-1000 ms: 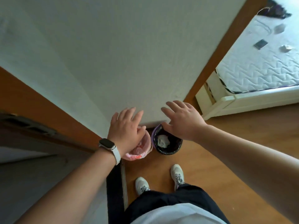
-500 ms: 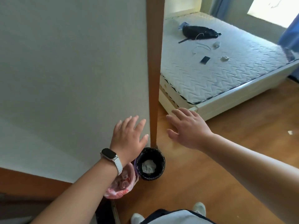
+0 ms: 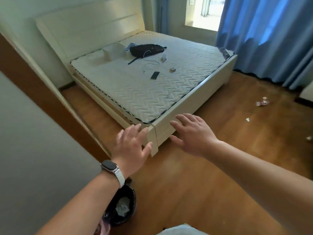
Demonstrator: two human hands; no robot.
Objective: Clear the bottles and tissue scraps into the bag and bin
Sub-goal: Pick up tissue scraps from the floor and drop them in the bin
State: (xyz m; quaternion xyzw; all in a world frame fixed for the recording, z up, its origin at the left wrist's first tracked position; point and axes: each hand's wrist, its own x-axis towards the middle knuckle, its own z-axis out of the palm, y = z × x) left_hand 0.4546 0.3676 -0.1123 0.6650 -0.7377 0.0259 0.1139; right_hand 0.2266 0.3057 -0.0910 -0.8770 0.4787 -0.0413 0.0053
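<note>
We are logging litter lying on the wooden floor [image 3: 186, 192] right of the bed [image 3: 194, 102]: a crushed, labelled piece [image 3: 262, 103] that looks like a bottle, long axis running roughly left to right; a small white tissue scrap [image 3: 248, 119] just nearer us. Both are sitting ahead and right of the hands, the right hand [image 3: 194, 134] lying nearer; it and the left hand [image 3: 133, 146] are hovering flat, fingers spread, holding nothing; the black-lined bin [image 3: 134, 198], crumpled tissue [image 3: 122, 206] inside, is standing under the left forearm, pink bag [image 3: 103, 228] beside it.
</note>
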